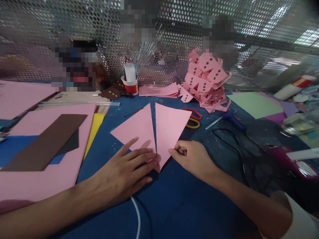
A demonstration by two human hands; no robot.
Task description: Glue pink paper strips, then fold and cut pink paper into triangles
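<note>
The left hand's fingers [143,157] are loosely spread and released, pressed palm-down rather than clenched; some lie over the lower middle of the pink paper [170,126], the little finger reaches across its left wing, and the thumb sits lower, off the paper. The left hand [124,172] comes in from the lower left on a long, nearly flat forearm. The right hand [194,157] is curled, thumb and forefinger at the paper's lower right edge; from here I can't tell whether they pinch it or just rest against it. Its forearm slants down to a pale sleeve [296,215].

The paper lies on the blue desk [194,209], right in front of the person. It's plain pink, fanned into two wings with a narrow dark gap between them, wide at the far end and closing toward a point by the left fingers. Those fingers hide part of where the wings meet.

Just beyond the right wing poke the red and yellow handles of scissors [193,123]. Farther right there's a blue glue gun [234,121], and behind, a jumbled pink paper construction [206,79] dotted with dark squares. A red and white cup [131,87] stands near the mesh wall [174,49]. Over on the left, a brown sheet [47,142] lies across larger pink sheets [67,172].
</note>
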